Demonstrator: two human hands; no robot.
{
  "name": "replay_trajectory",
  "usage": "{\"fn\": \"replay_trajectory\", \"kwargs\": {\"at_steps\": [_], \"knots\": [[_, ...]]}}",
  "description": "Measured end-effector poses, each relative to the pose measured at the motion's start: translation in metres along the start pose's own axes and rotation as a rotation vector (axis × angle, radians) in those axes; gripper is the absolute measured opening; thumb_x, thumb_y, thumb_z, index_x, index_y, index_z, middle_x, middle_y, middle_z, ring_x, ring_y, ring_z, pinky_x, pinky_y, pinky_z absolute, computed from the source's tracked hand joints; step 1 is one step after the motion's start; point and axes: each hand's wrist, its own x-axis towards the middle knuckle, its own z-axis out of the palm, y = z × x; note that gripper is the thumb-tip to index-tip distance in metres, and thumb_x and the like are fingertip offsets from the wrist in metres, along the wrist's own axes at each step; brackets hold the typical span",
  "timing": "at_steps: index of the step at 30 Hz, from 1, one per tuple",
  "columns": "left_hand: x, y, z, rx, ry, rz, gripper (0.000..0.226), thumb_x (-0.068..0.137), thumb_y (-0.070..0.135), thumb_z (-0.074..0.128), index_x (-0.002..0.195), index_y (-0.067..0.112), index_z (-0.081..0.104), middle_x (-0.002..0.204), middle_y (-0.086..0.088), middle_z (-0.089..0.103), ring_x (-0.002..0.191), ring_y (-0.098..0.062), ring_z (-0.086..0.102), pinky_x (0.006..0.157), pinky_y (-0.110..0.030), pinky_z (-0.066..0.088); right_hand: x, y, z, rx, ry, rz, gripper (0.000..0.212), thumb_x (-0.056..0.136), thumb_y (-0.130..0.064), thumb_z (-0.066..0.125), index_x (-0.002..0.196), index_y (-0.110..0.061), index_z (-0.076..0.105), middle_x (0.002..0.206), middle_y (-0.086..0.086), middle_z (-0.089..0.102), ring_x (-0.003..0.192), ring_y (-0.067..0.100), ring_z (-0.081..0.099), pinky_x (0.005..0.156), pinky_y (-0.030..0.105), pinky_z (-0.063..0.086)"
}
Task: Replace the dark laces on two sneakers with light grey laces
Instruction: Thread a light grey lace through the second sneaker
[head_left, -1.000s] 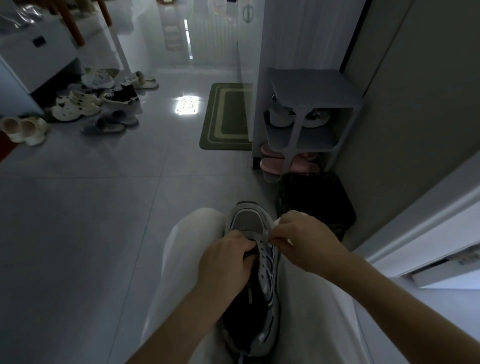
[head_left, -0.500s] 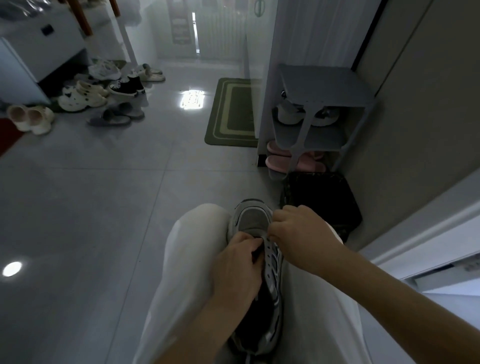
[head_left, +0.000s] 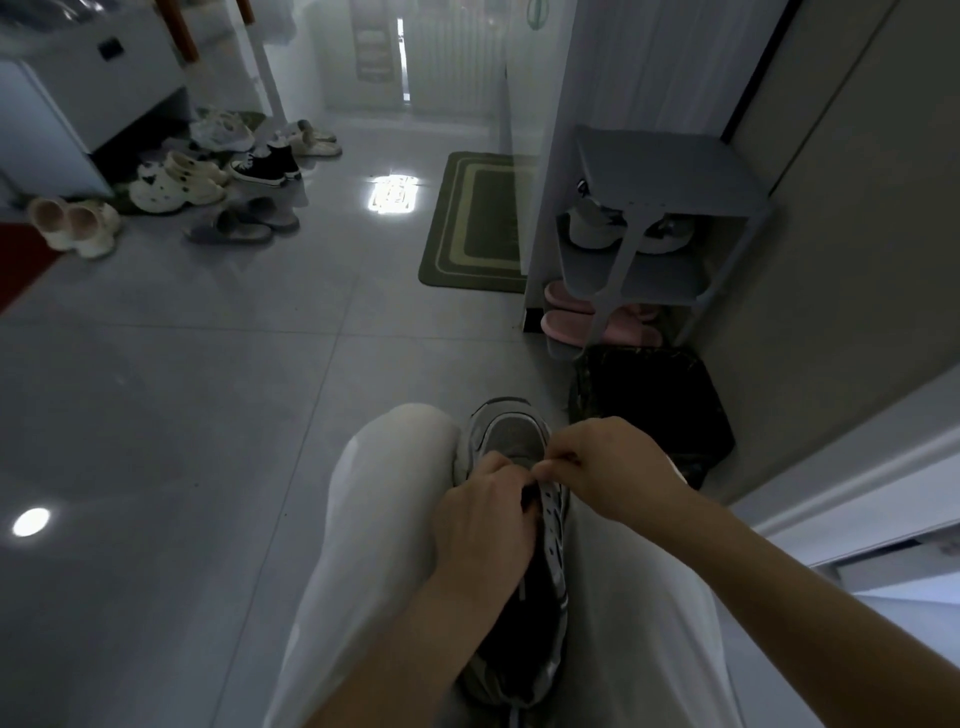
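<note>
Head view shows one grey sneaker (head_left: 511, 431) lying in the person's lap, wedged between the thighs of pale trousers (head_left: 395, 519), toe pointing away. The left hand (head_left: 483, 519) lies over the throat of the shoe with its fingers curled down onto the upper, gripping it. The right hand (head_left: 608, 467) meets it at the toe end of the eyelet rows, thumb and forefinger pinched tight on what I take to be a lace (head_left: 563, 460). It is too small and dim to tell whether it is dark or grey. The second sneaker is not in sight. Beyond the knees sit a black bag (head_left: 654, 400) on the tiled floor, a grey shoe rack (head_left: 670, 171) with pink slippers (head_left: 566, 325) under it, and a green mat (head_left: 478, 223). The likely trouble is the low light. The lace tip could miss or skip an eyelet, or slip from so fine a pinch. The shoe, held only by the thighs and one hand, could also roll sideways under a hard tug.
</note>
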Motion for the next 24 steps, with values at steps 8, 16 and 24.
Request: {"fn": "replay_trajectory", "kwargs": {"at_steps": [8, 16, 24], "knots": [[0.000, 0.000, 0.003, 0.037, 0.022, -0.016, 0.016, 0.090, 0.029, 0.055, 0.086, 0.018, 0.066, 0.095, 0.001, 0.060, 0.074, -0.026, 0.063, 0.058, -0.031, 0.039, -0.004, 0.000, 0.003, -0.060, -0.028, -0.037, 0.035, 0.085, -0.052, 0.056, 0.084, -0.020, 0.071, 0.078, -0.001, 0.068, 0.080, 0.018, 0.063, 0.082, 0.036, 0.048], [0.014, -0.011, -0.011, 0.097, -0.226, 0.076, 0.013, 0.082, 0.021, 0.053, 0.092, 0.016, 0.061, 0.102, -0.001, 0.056, 0.088, -0.026, 0.059, 0.070, -0.034, 0.044, -0.025, -0.006, 0.011, 0.149, -0.292, 0.133, 0.101, 0.055, -0.061, 0.059, 0.143, -0.036, 0.017, 0.126, -0.004, 0.046, 0.123, 0.021, 0.043, 0.108, 0.042, 0.030], [0.018, -0.021, -0.018, 0.030, -0.313, -0.044, 0.012, 0.086, 0.024, 0.054, 0.090, 0.014, 0.059, 0.097, -0.003, 0.058, 0.088, -0.020, 0.056, 0.073, -0.027, 0.041, -0.047, -0.016, 0.019, 0.067, -0.368, 0.147, 0.134, 0.045, -0.090, 0.045, 0.150, -0.025, -0.005, 0.149, -0.003, 0.022, 0.142, 0.017, 0.011, 0.113, 0.049, -0.014]]}}
